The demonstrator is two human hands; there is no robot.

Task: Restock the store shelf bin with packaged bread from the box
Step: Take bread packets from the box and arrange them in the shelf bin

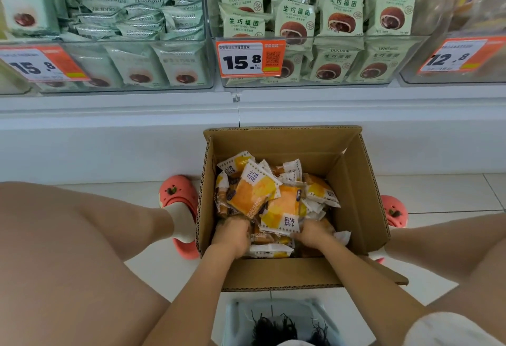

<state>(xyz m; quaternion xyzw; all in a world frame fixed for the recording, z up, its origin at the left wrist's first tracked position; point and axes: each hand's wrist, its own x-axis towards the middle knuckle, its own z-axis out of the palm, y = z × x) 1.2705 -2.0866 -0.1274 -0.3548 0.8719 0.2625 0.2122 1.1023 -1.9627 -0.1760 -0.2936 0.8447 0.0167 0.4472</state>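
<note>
A person crouches over an open brown cardboard box [353, 181] that sits on the pale tiled floor [153, 266] between their feet, which are in coral-pink clogs [179, 192]. Inside the box lies a loose heap of small orange-and-white packaged breads [273, 200]. Both bare hands are down in the heap at its near side. The left hand [232, 233] has its grip curled around the lower edge of packets at the left of the pile. The right hand [312, 233] has its grip closed on the corner of an orange-and-white packet just beside it. Above the box runs a white shelf ledge [356, 110] that carries clear plastic shelf bins [383, 41] filled with pale green snack packets [342, 9], each printed with a brown round cake. Orange-and-white price tags [249, 58] clipped to the bin fronts read 15.8, and one at the far right reads 12.8.
</note>
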